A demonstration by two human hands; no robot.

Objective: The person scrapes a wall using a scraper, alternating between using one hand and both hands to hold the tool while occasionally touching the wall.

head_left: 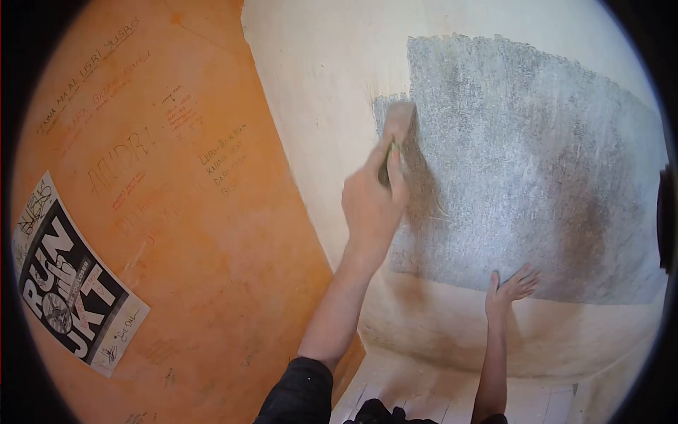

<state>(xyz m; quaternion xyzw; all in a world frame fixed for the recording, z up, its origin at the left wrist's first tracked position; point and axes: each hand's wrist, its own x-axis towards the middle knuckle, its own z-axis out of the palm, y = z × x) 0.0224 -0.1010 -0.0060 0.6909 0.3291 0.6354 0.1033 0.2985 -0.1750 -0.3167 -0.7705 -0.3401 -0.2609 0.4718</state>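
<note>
scraper (pixel 400 121) at grey patch (pixel 487 155), poster (pixel 92 290), orange wall (pixel 233 275)

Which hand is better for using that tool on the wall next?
Probably the left hand: it holds the flat tool by the grey patch. The right hand is open, without a tool.

The left hand (pixel 373 205) holds a flat tool (pixel 400 120).

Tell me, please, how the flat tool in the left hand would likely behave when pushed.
The flat tool is probably light, since the left hand alone holds it up. Its broad, flat head seems unlikely to roll; blur leaves its stiffness uncertain.
</note>
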